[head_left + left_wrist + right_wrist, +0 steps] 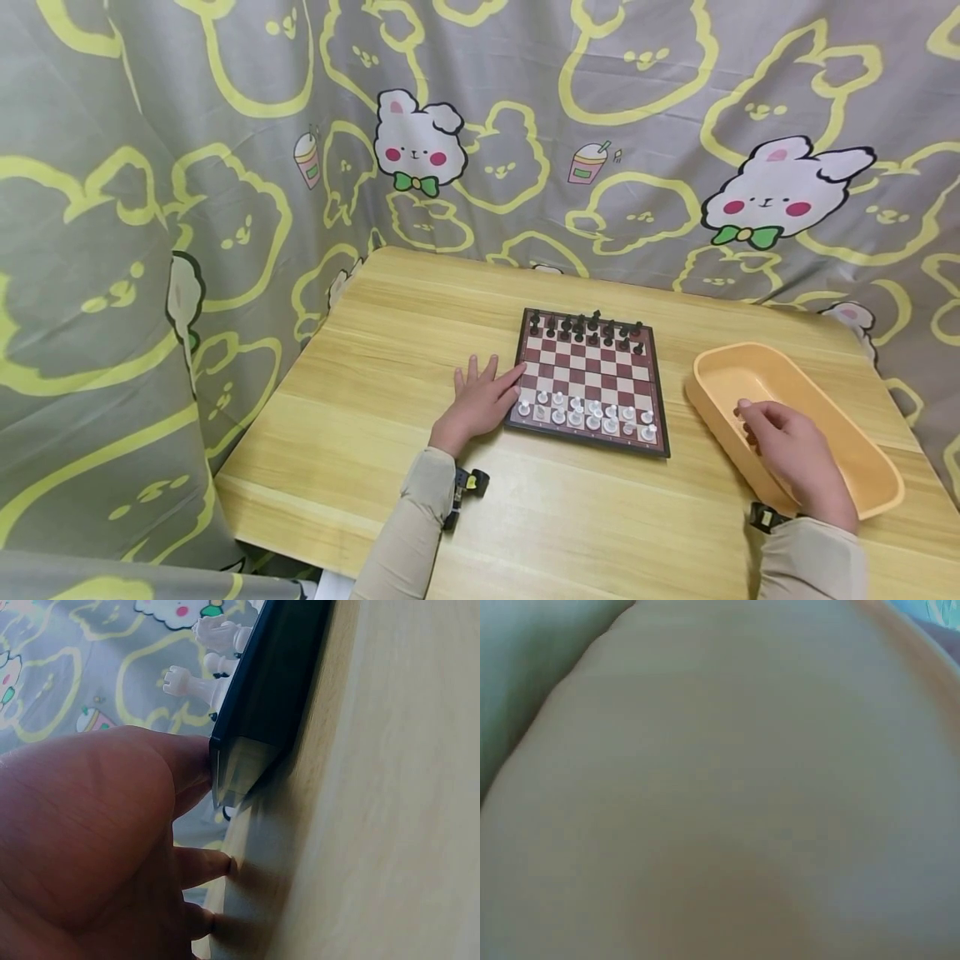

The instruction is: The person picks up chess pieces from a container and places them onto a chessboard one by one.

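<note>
My left hand (pixel 480 404) lies on the table with its fingers spread, at the left edge of a chessboard (pixel 555 356). In the left wrist view its thumb (pixel 191 761) touches the board's dark side, while other fingertips (pixel 217 866) rest at the tabletop. White chess pieces (pixel 594 417) stand in rows on the board's near side, black chess pieces (pixel 579 331) on its far side. My right hand (pixel 798 450) is bent over the left side of an orange plastic bin (pixel 832 417). Its fingertips are partly hidden, and I cannot tell whether they hold anything; the right wrist view is blurred.
The wooden table (pixel 360 367) carries the board in the middle and the bin to its right. A grey curtain (pixel 525 142) with yellow outlines and rabbit faces hangs behind the table and along its left side.
</note>
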The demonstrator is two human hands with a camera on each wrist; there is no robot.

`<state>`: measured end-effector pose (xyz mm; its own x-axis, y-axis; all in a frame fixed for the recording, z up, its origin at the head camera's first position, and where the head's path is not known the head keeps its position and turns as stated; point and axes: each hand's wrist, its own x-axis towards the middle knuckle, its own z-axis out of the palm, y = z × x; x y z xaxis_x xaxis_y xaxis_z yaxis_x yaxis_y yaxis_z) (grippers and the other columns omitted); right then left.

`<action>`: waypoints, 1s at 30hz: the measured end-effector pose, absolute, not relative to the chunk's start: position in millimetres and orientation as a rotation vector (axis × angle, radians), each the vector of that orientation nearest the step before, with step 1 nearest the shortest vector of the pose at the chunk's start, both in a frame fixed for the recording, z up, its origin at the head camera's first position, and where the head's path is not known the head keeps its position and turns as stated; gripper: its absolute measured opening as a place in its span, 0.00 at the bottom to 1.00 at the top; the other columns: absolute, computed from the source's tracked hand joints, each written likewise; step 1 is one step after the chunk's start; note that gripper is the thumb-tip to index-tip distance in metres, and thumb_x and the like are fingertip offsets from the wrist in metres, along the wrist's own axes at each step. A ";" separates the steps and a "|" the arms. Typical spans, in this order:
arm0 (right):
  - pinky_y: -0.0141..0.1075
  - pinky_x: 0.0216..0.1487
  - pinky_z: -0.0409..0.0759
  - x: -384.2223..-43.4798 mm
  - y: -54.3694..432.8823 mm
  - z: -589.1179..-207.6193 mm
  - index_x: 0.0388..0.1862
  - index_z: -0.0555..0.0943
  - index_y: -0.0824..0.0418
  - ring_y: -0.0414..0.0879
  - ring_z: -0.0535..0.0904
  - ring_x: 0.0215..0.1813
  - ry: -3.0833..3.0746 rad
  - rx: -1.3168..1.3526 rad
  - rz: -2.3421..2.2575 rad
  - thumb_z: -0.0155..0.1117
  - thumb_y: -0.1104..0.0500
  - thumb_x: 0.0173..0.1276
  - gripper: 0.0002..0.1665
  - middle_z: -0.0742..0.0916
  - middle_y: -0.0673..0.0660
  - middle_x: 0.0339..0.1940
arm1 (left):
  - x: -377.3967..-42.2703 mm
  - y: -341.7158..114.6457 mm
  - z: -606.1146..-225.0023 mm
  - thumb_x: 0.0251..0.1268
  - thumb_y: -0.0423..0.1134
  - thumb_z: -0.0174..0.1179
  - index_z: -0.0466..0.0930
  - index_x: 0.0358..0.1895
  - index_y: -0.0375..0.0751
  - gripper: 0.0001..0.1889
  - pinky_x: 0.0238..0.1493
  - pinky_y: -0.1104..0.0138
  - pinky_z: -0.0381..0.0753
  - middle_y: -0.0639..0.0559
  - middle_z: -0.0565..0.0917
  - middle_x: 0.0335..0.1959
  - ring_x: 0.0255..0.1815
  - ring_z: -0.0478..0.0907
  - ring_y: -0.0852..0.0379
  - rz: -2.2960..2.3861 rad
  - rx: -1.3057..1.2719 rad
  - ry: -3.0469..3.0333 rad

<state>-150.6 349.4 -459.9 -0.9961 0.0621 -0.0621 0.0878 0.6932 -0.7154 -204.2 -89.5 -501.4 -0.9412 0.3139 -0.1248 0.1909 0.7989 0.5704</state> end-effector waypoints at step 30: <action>0.38 0.43 0.83 -181.2 224.3 -438.3 0.48 0.86 0.64 0.48 0.86 0.39 3.051 -0.372 -1.225 0.58 0.51 0.81 0.18 0.91 0.59 0.38 | -204.1 -90.4 -502.1 0.85 0.54 0.39 0.60 0.82 0.62 0.27 0.76 0.34 0.25 0.35 0.48 0.84 0.82 0.30 0.27 0.867 0.382 2.763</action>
<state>-181.2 224.3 -438.3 -0.9610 -0.1439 0.2363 -0.2673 0.7027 -0.6593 -204.1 -90.4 -502.1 -0.9418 0.3098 -0.1305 0.1796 0.7920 0.5835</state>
